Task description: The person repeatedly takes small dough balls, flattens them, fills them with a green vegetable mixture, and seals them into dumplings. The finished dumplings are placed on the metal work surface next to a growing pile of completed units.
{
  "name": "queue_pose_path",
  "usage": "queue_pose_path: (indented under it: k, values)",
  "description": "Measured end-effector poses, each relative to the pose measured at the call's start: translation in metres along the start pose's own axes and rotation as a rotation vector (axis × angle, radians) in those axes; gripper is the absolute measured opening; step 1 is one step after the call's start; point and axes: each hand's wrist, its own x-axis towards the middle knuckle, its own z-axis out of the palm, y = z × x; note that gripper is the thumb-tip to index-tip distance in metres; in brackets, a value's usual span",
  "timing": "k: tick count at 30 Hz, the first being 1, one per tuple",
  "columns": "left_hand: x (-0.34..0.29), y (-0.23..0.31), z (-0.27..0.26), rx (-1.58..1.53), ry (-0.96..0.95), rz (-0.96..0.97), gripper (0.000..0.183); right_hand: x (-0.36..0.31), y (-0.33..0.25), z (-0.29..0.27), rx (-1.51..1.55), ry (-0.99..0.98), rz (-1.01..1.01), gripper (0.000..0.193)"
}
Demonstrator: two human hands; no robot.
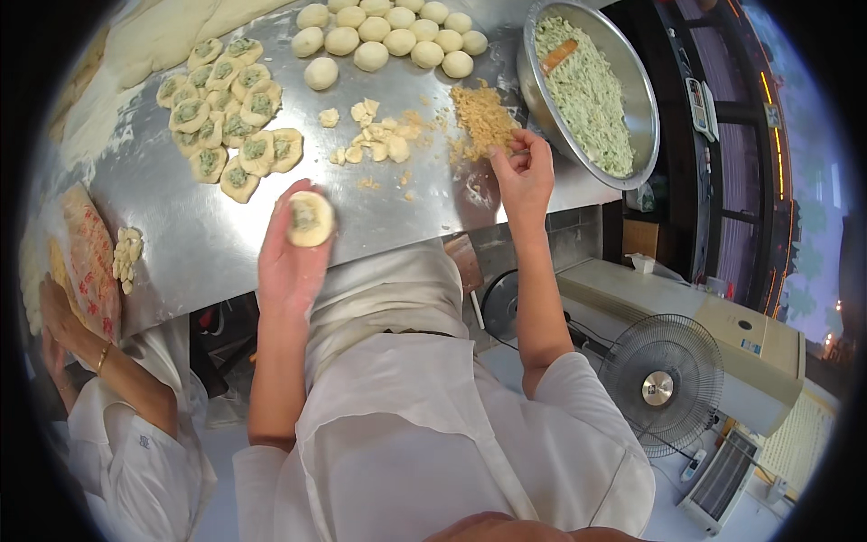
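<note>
My left hand point(293, 257) holds a round dough piece point(311, 219) topped with pale green filling, just above the steel table's front edge. Over on the right, the bent fingers of my right hand point(526, 172) pinch at the near edge of a heap of yellow crumbs point(483, 116); how much they grip is partly hidden. Between the hands lie loose dough bits point(384, 140). Beyond my left hand sit several filled dough rounds point(239, 117), crowded together. Smooth dough balls point(372, 56) stand in a group farther back.
A large steel bowl point(643, 108) of shredded green filling, with an orange handle point(558, 56) in it, tilts at the table's right end. Sheet dough point(163, 41) covers the far left. A co-worker's hands point(68, 330) work beside a patterned cloth point(90, 257). A fan point(659, 387) stands right.
</note>
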Motion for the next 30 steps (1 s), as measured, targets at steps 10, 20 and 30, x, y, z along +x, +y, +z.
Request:
queue_pose_path:
  k: [10, 20, 30]
  values:
    - [0.034, -0.077, 0.046, 0.216, -0.106, -0.456, 0.039, 0.000, 0.024, 0.024, -0.228, 0.062, -0.163, 0.035]
    - [0.061, -0.103, 0.068, 0.616, -0.056, -0.282, 0.040, -0.003, 0.014, 0.007, 0.367, -0.025, 0.255, 0.018]
    - [0.091, -0.138, 0.081, 0.523, -0.071, -0.231, 0.039, -0.016, -0.017, 0.003, 0.452, -0.015, 0.026, 0.049]
